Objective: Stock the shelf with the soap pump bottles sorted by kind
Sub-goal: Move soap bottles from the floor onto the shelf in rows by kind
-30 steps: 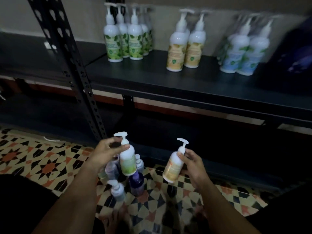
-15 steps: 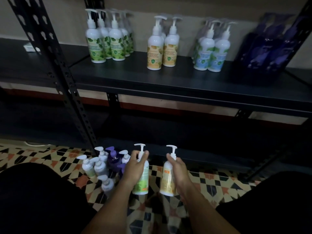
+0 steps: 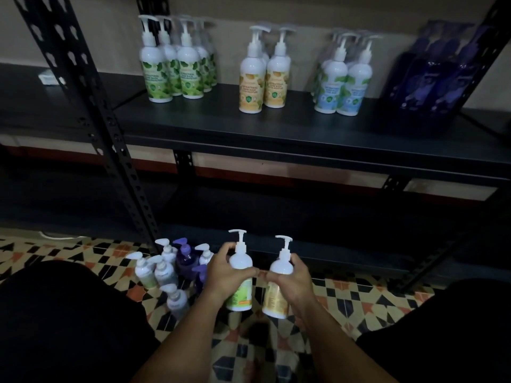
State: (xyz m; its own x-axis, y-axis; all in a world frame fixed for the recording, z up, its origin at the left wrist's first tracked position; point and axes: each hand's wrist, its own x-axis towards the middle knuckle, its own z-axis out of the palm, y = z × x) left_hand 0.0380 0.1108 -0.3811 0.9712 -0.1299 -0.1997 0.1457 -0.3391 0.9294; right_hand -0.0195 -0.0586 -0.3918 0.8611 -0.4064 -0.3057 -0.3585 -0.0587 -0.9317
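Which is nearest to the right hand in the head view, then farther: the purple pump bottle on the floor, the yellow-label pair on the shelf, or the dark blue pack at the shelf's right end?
From the right hand:
1. Purple pump bottle, on the floor to its left.
2. Yellow-label bottle pair, on the shelf straight above.
3. Dark blue pack, far upper right.

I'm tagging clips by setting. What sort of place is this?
Probably a shop stockroom or storage room. A slotted metal rack carries pump bottles sorted by label: green, orange, blue. More bottles stand on the patterned tile floor, and both hands hold one each.
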